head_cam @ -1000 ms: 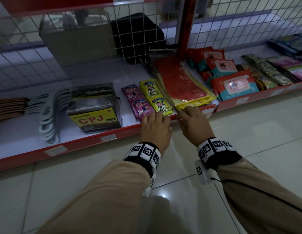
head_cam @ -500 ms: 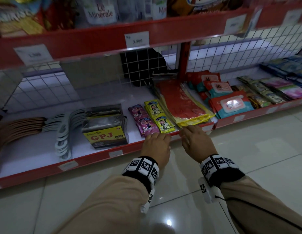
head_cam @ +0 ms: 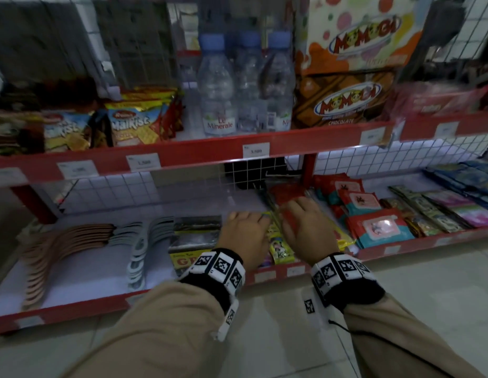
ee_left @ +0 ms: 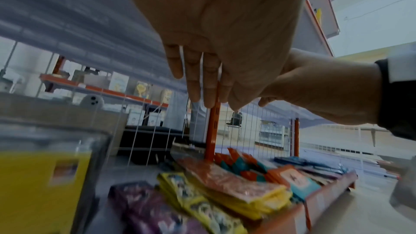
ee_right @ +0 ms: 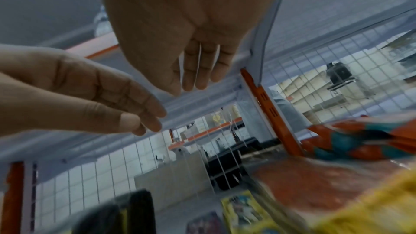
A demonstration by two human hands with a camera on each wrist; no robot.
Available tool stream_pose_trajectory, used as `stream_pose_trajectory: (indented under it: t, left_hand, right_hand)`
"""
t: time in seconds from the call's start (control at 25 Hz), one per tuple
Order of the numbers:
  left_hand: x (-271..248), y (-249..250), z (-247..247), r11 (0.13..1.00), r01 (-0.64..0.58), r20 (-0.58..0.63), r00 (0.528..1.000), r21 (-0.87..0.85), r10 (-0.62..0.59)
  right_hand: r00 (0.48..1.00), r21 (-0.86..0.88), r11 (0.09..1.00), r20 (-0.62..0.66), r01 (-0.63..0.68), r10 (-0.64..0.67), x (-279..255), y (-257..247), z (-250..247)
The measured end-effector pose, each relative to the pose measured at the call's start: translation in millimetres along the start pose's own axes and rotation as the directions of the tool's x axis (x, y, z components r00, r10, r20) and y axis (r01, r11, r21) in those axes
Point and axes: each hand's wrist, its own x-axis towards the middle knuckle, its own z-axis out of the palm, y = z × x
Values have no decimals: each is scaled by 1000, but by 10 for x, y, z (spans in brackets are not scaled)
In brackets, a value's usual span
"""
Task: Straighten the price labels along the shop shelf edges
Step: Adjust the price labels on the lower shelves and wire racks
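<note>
Both hands point(head_cam: 275, 233) raised, fingers point(ee_left: 198, 77) relaxed

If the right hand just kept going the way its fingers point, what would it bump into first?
Probably the wire mesh at the shelf's back: the right hand hangs open above the red packets, fingers pointing inward. Depth is unclear.

Upper shelf point(head_cam: 199, 148): snack packs point(head_cam: 131, 126) at left, water bottles point(head_cam: 218, 85) in the middle, stacked boxes point(head_cam: 346, 99) to their right.
Upper shelf edge: price labels point(head_cam: 256, 150) spaced along it, one just below the bottles.
Lower shelf point(head_cam: 73, 274): hangers point(head_cam: 60, 246) at far left, a wrapped box point(head_cam: 195, 238) right of them, then sachets point(head_cam: 281, 246), a flat pack point(head_cam: 287, 196) behind, wipes packs point(head_cam: 379, 225) further right.
Lower shelf edge: two labels point(head_cam: 264, 275) side by side below the sachets.
Hands: left hand point(head_cam: 244, 238) and right hand point(head_cam: 308, 230) side by side over the sachets, in front of the wire mesh back point(head_cam: 114, 192).
Floor point(head_cam: 428, 282): in front of the shelves.
</note>
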Motion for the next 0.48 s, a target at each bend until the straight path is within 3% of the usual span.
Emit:
stream_pose_trajectory:
  t: [0.2,0.48]
  left_hand:
    - [109,-183,-725,999,3,-136,991,44,3]
    - [147,-423,-1408,998,-41,-222,974,52,52]
  right_hand:
    - [990,85,996,-141,-5,17,575,-259,-348]
    - [992,39,999,-129,7,-2,887,-570,-648]
